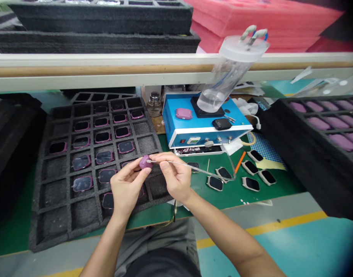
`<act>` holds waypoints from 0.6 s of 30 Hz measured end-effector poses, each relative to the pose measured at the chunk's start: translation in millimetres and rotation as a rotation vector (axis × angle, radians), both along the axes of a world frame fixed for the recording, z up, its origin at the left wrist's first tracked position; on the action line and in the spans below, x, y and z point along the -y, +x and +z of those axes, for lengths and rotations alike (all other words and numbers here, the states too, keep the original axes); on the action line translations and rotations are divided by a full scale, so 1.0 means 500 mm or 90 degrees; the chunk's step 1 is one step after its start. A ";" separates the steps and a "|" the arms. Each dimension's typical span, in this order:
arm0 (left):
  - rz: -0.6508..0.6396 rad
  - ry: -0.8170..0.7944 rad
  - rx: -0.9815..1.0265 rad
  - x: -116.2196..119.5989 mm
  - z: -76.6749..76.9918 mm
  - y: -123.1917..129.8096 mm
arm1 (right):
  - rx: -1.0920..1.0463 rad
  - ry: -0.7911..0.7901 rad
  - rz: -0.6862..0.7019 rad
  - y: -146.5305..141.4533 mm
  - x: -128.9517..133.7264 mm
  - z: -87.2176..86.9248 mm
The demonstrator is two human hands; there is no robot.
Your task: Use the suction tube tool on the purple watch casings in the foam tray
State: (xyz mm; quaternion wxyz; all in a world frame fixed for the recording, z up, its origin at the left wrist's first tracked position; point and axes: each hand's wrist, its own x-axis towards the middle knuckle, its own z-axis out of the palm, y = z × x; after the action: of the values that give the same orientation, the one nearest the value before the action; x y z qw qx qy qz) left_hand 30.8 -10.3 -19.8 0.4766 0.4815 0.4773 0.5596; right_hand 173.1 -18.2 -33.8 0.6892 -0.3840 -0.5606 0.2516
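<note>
My left hand [126, 188] grips a small purple watch case [145, 162] between thumb and fingers, above the right part of a dark foam tray [57, 188]. My right hand [176, 175] pinches the end of a thin clear tube [199, 169], whose tip touches or nearly touches the case. The tube runs right, then bends up to the front of a blue machine [176, 129]. Purple-framed watches with dark screens sit in many of the tray's compartments; some lie partly behind my left hand.
A clear cylinder [225, 77], a purple case [183, 113] and a black case [222, 123] rest on the machine. Several pale-framed watches [250, 184] and an orange stick [240, 162] lie right. Another foam tray [297, 154] borders the right; a shelf [107, 81] crosses above.
</note>
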 end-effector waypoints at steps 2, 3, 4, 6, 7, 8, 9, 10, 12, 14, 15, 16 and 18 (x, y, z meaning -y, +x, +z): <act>0.001 0.001 -0.004 -0.001 0.000 0.000 | 0.001 -0.005 -0.003 0.000 0.000 -0.001; 0.002 0.002 -0.005 -0.001 0.000 0.000 | 0.001 -0.006 -0.004 0.000 0.000 -0.001; 0.002 0.003 -0.006 -0.001 0.001 0.000 | 0.000 -0.006 -0.004 0.000 0.000 -0.002; 0.003 0.002 -0.006 -0.001 0.001 0.000 | 0.001 -0.005 -0.003 0.000 0.000 -0.002; 0.002 0.002 -0.006 -0.001 0.002 0.001 | 0.002 -0.003 -0.003 0.000 -0.001 -0.002; 0.002 0.002 -0.005 0.000 0.002 0.001 | 0.002 -0.001 -0.003 0.000 -0.001 -0.002; 0.001 0.004 -0.004 0.000 0.002 0.001 | 0.002 0.002 -0.003 0.000 -0.001 -0.002; 0.000 0.006 -0.002 0.000 0.002 0.001 | 0.001 0.005 -0.003 0.000 -0.001 -0.001; 0.000 0.010 0.002 0.000 0.001 0.001 | 0.000 0.009 0.001 0.000 -0.001 -0.001; 0.002 0.012 0.005 -0.001 -0.001 0.000 | 0.000 0.009 0.008 0.000 0.000 -0.001; 0.003 0.013 -0.001 -0.002 -0.002 0.000 | -0.001 0.006 0.012 0.000 0.000 -0.002; 0.001 0.016 -0.018 -0.002 -0.002 -0.001 | -0.007 0.004 0.013 0.002 0.001 -0.003; -0.023 0.040 -0.103 0.002 0.000 -0.003 | -0.035 0.011 -0.009 0.006 0.002 -0.006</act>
State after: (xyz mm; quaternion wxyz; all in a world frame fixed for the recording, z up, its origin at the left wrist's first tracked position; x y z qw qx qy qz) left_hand 29.4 -11.1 -19.9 0.4312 0.5486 0.4876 0.5247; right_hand 176.0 -19.3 -36.5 0.7093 -0.3752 -0.5409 0.2522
